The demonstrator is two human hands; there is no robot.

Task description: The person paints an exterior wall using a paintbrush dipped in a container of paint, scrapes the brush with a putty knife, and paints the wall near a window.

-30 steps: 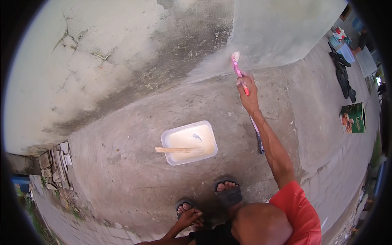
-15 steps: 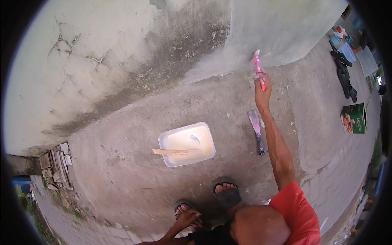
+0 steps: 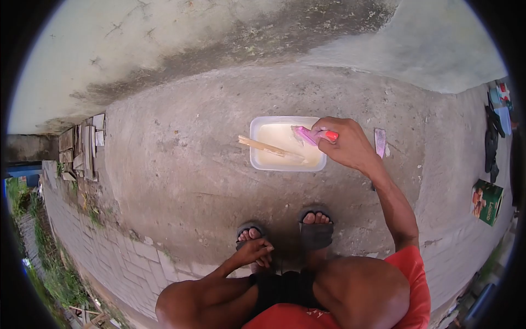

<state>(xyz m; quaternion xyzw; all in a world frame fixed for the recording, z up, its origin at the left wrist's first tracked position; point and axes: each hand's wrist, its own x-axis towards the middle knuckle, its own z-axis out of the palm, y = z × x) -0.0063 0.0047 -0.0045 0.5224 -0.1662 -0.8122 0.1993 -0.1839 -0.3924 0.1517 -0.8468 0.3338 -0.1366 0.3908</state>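
The person crouches in black sandals (image 3: 315,234), the left hand (image 3: 255,253) hanging loose over the left foot, fingers curled on nothing. Further out, the right hand (image 3: 345,143) is closed around the pink handle of a paintbrush (image 3: 311,135), whose bristle end dips into the white plastic tub (image 3: 257,162) of pale paint on the concrete. A wooden stir stick (image 3: 268,147) lies slanted in the tub. Just beyond the wrist lies a scraper (image 3: 379,141); behind rises the stained wall (image 3: 164,33).
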